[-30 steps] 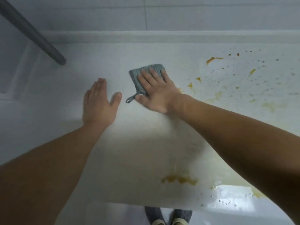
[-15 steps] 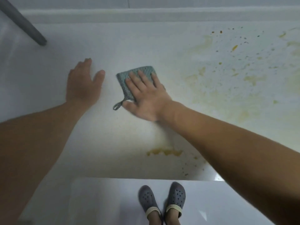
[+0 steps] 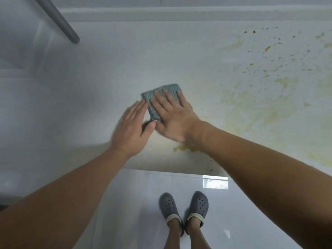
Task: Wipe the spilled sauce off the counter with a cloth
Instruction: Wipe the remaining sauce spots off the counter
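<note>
because the right hand lies flat with its fingers spread over the cloth, its weight goes down through the whole folded square, which suits rubbing rather than lifting. the cloth sits on the white counter, left of the yellow sauce smeared and speckled across the right side, with a thicker blob just by the wrist near the front edge. the left hand rests just beside it, fingers straight and holding nothing, its fingertips at the cloth's left edge, probably to steady it, though blur around the thumbs makes contact hard to judge. a grey pole leans at the far left; grey clogs stand on the floor below.
</note>
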Motion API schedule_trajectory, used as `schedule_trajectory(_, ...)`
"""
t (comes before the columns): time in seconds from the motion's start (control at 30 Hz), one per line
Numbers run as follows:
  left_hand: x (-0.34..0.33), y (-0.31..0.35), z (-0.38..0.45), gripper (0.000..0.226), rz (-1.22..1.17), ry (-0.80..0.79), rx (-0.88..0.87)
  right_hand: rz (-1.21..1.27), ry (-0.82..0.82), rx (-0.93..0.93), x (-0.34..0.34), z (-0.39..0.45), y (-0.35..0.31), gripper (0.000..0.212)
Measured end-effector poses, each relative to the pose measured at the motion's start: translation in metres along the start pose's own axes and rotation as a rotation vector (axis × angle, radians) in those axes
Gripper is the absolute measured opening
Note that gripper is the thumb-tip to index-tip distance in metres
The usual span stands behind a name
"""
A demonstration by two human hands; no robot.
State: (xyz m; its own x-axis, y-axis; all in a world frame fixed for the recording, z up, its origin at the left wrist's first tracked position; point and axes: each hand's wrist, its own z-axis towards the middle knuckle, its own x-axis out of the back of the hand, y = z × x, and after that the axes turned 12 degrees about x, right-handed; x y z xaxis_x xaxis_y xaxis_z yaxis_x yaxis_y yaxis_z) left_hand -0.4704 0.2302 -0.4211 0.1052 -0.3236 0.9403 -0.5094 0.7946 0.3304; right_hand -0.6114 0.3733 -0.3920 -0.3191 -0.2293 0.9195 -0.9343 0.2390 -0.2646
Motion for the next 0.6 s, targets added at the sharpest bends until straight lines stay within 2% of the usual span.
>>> schedule_trajectory(0.07,-0.002,0.0,-0.008,0.073,0.025,-0.007,0.004,0.0,-0.024,0.08,-0.001,-0.013,0.019,0.081)
schedule_trajectory(0.1,-0.002,-0.001,-0.009,0.074,0.041,-0.009,0.007,-0.015,0.009,0.038,0.0,-0.018,0.038,0.083)
schedule_trajectory(0.23,-0.002,0.0,-0.006,0.075,0.051,-0.033,0.013,0.06,0.184,-0.437,0.014,-0.045,0.115,0.087)
schedule_trajectory(0.3,-0.002,0.001,-0.008,0.075,0.057,-0.023,0.013,0.11,0.205,-0.604,0.013,-0.045,0.119,0.089)
schedule_trajectory(0.37,-0.002,0.001,-0.006,0.078,0.047,-0.021,0.003,0.149,0.205,-0.669,0.01,-0.028,0.092,0.091)
schedule_trajectory(0.43,-0.002,-0.002,-0.004,0.081,0.021,-0.011,0.004,0.131,0.179,-0.572,0.001,-0.012,0.041,0.09)
schedule_trajectory(0.53,0.0,-0.004,-0.004,0.083,-0.026,0.008,0.011,0.099,0.127,-0.267,-0.024,-0.01,-0.039,0.083)
schedule_trajectory(0.6,0.003,-0.003,-0.005,0.083,-0.073,-0.009,0.041,0.069,0.08,-0.115,-0.038,-0.022,-0.064,0.08)
